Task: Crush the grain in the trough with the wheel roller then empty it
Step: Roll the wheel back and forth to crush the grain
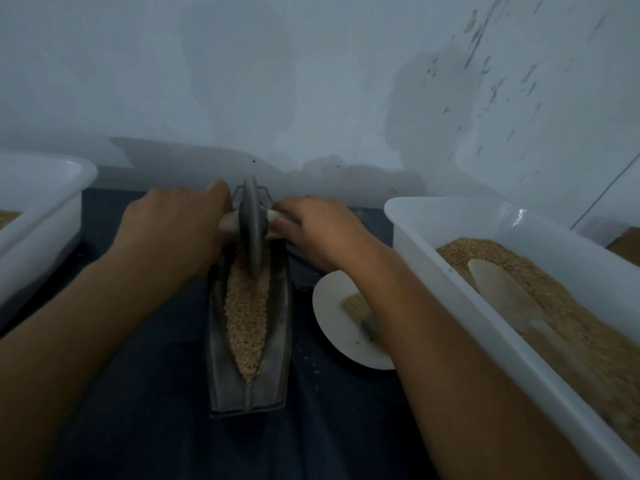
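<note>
Grain (246,317), pale brown, heaped along the groove of a dark boat-shaped trough (277,341) lying lengthwise at the middle of the dark worktop (145,393), far tip close to the back edge by the wall (311,81). Wheel roller (252,226), a dark disc standing upright on edge in the far end of the trough, rim down in the grain, pale axle handle (228,221) sticking out to either side. Left hand (176,226) wrapped over the left stub of the handle, fingers curled round it. Right hand (311,230) on the right stub, fingers closed around it likewise. Both forearms reaching in from the near edge. Just right of the trough, partly under the right forearm, a round white plate (332,327) with a small brush (358,310) lying on it. A few stray grains scattered on the worktop near the plate. Toward the right edge, a white plastic tub (450,258) holding more grain, with a pale scoop (498,289) resting on top. At the left edge, another white tub (41,188), only partly in view.
</note>
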`<state>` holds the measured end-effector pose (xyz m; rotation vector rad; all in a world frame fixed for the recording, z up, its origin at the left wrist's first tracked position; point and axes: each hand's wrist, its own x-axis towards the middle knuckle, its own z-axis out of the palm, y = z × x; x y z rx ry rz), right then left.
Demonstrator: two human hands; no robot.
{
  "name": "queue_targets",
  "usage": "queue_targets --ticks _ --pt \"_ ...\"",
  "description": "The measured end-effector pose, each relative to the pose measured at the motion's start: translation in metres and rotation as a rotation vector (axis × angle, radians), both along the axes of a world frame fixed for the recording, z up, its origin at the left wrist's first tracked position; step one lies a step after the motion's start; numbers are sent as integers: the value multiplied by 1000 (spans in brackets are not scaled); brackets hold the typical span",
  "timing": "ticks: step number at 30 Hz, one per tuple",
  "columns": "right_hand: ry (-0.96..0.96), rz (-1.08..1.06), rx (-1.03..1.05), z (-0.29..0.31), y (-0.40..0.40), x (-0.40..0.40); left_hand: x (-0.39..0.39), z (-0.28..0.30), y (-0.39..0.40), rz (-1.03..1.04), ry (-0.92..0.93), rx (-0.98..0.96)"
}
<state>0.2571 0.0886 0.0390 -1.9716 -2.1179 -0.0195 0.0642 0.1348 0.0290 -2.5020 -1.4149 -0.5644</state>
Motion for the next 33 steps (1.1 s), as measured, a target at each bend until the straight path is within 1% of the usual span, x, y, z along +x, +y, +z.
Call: queue_targets --ticks 3,7,10,12,14,17,22,25,26,28,31,33 --pt "-1 48 -76 14 -11 -2 -5 14 -5 -23 147 -55" --pt "-122 106 -175 34 -31 -10 -9 36 -23 -40 296 -154" --pt "-155 139 -232 44 -44 -17 -9 49 -36 -26 410 -225" --pt "-169 157 -242 48 -49 -20 -9 53 -41 -21 466 -242" --pt "-179 166 -243 51 -51 -22 -10 54 -43 -25 476 -262" --pt "-146 157 -251 50 -50 -21 -12 51 -38 -37 413 -288" --pt "-103 97 -237 34 -33 -12 -11 35 -19 -61 257 -238" --pt "7 42 -164 23 -21 -6 -11 23 -5 -49 140 -288" --pt "56 25 -138 19 -17 -4 -11 19 -2 -39 99 -277" --pt "81 -4 -75 11 -9 -2 -8 11 2 -11 36 -214" --pt "-16 -69 51 -3 3 1 1 0 0 5 -54 -89" --pt "-6 -91 74 -10 8 4 6 -5 -3 -29 -107 13"
